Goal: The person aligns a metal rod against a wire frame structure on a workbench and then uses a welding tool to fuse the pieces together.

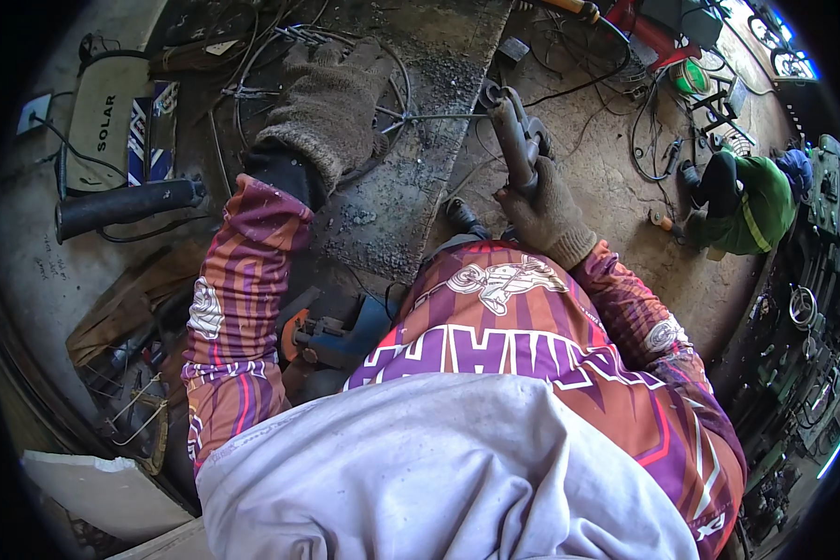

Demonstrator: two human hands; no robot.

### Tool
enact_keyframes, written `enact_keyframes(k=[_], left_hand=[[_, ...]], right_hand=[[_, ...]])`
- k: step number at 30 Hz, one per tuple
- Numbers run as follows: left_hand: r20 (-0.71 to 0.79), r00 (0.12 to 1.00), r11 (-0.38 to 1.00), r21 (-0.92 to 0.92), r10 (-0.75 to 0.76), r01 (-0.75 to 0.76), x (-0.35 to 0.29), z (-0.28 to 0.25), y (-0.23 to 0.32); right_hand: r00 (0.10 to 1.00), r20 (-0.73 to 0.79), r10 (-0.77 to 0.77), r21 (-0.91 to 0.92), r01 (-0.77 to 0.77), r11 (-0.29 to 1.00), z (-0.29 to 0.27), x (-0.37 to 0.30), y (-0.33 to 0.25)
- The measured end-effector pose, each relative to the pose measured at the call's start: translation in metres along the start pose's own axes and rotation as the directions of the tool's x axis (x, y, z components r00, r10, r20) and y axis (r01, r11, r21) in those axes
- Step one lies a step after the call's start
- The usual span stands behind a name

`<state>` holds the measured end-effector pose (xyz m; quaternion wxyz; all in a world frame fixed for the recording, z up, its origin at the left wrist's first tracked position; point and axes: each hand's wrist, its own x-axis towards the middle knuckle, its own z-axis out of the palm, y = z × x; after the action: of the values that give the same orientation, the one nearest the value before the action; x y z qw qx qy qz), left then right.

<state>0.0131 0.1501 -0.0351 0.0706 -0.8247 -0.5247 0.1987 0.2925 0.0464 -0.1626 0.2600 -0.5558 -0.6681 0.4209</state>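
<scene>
My left hand (331, 117), in a brown knit glove, lies over a round frame of thin metal rod (407, 89) on the workbench (443, 70). Its fingers look stretched out and apart, though their tips are hard to make out against the wires. My right hand (549, 217), gloved alike, is closed round a grey metal hand tool (513, 140) with thick, paired parts, past the bench's right edge. A straight thin rod (443, 117) runs from the round frame toward the tool's head; whether the tool grips it I cannot tell.
Dark grit covers the bench. At the left lie a black cylinder (126, 207) and a beige panel-like case (107, 117). Cables (644, 140) trail over the floor at the right, where a crouching person in green (756, 205) works. Metal machinery (812, 280) lines the far right.
</scene>
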Motion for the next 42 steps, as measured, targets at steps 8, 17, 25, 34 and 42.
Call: enact_keyframes(k=[8, 17, 25, 34, 42], left_hand=[[0.027, 1.000, 1.000, 0.029, 0.002, -0.003, 0.001, -0.014, 0.006], [-0.005, 1.000, 1.000, 0.001, 0.013, -0.013, 0.001, -0.011, 0.008], [-0.094, 0.995, 0.999, -0.030, 0.026, -0.029, -0.009, -0.005, 0.006], [-0.198, 0.979, 0.996, -0.066, 0.047, -0.061, -0.009, 0.010, 0.009], [-0.125, 0.992, 0.998, -0.058, 0.007, -0.014, -0.019, -0.004, 0.005]], right_hand=[[0.999, 0.024, -0.026, 0.056, 0.024, 0.998, -0.003, -0.001, -0.004], [1.000, 0.001, -0.015, 0.063, 0.015, 0.998, -0.001, -0.001, -0.005], [0.996, 0.024, -0.089, 0.107, 0.086, 0.991, -0.005, 0.001, -0.010], [0.924, 0.000, -0.383, -0.092, 0.381, 0.920, -0.006, 0.001, -0.006], [0.972, 0.234, -0.033, 0.026, 0.028, 0.999, -0.021, -0.005, -0.027]])
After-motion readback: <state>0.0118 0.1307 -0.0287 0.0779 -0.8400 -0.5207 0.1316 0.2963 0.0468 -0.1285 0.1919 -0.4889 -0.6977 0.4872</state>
